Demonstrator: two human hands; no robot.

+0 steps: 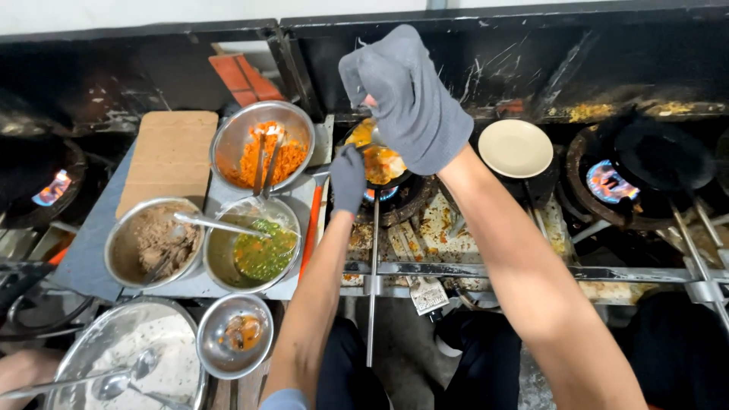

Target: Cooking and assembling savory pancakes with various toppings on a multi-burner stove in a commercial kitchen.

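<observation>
Grey knitted gloves are worn on both hands. The left hand [348, 179] is closed on the rim of a small black pan [382, 168], which is set over a blue flame on the burner at the middle of the stove. The pan is filled with a yellow and orange mixture. The right hand [406, 95] is raised above the pan and closed around a thin metal utensil [377, 137] that reaches down into the food.

A round cream plate [515, 148], bare and smooth, is seen just to the right of the pan. Further right, a dark wok [659, 163] is tilted over a second lit burner.

On the grey tray [91, 250] to the left, three steel bowls are grouped close together: orange shredded food with tongs in the far bowl [263, 146], a brown minced mass in the near-left bowl [152, 243], and a green chopped sauce with a ladle in the third bowl [253, 244]. A smaller steel bowl [235, 335] with a reddish-brown paste is placed below them, beside a large steel basin [129, 357] of white grainy contents with spoons. A flat wooden board [171, 156] is laid behind the bowls.
</observation>
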